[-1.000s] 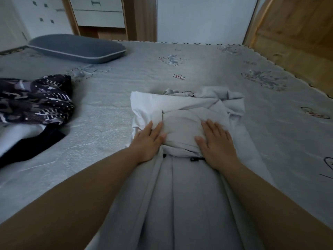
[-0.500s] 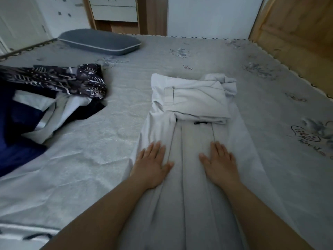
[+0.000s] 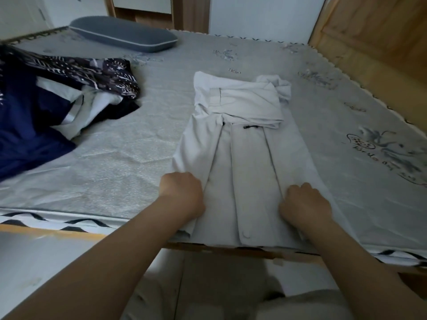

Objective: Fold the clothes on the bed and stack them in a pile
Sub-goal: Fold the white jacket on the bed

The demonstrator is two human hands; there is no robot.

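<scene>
Head view: left hand (image 3: 182,195) and right hand (image 3: 305,204) both curl onto the near hem of the pale coat (image 3: 247,158) at the bed (image 3: 115,162) edge, likely to lift it toward its folded top.

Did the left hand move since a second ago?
Yes. The left hand came back from the folded top of the pale garment to its near end at the bed edge, fingers now curled on the fabric.
</scene>
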